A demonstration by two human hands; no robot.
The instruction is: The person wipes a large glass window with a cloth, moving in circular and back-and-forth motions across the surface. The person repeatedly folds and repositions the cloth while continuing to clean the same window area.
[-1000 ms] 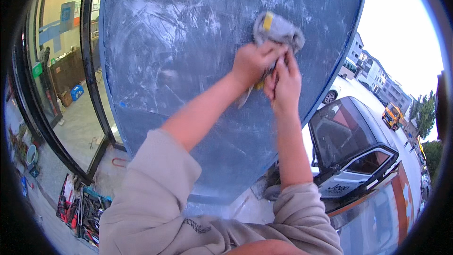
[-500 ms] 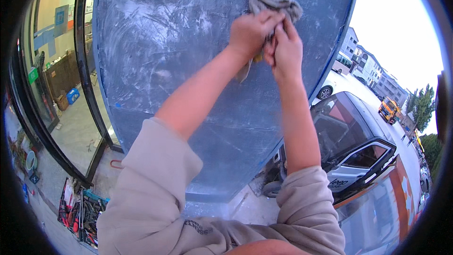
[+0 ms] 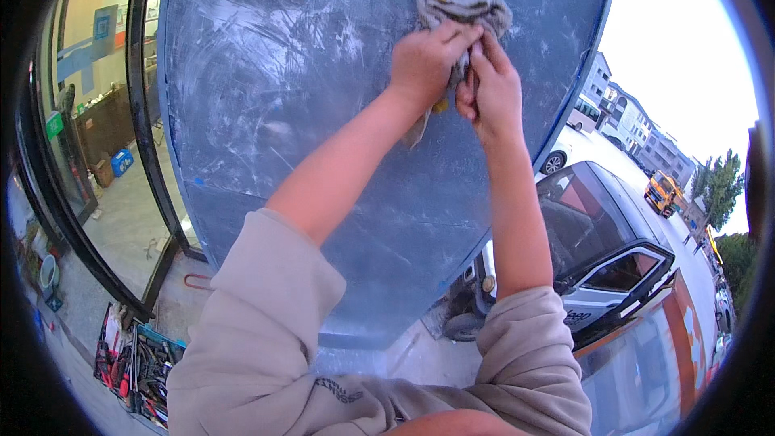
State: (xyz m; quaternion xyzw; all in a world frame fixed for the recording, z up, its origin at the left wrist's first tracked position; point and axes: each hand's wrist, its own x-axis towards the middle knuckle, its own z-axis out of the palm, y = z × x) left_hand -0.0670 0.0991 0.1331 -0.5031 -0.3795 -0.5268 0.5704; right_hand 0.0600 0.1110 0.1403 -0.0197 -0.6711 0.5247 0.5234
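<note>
Head view: 2 bare hands at work on 1 large blue-grey panel, its face marked with pale streaks and smears, densest on the far left part.

Grey cloth: bunched, against the far part of the panel, right of its middle. 1 yellow patch shows on its far left corner; a 2nd yellow bit shows near the fingers.

Left hand: fingers closed on the near edge of the cloth, no gap seen. Right hand: just right of the left hand, fingers curled in on the bunched near end, fingertips close to those of the left. How hard either hand squeezes, cannot tell. A pale flap shows near the left wrist; cannot tell if it belongs to the cloth.

Both forearms reach from the near side; the 2 beige sleeves are pushed back to about the elbows.

Left of the panel: a glass door with a dark frame, a blue box behind the glass. Near left: a tray of hand tools, some with red handles, and a pale bucket.

Right of the panel: a parked car. Farther right: an orange truck, a tree and pale buildings.
</note>
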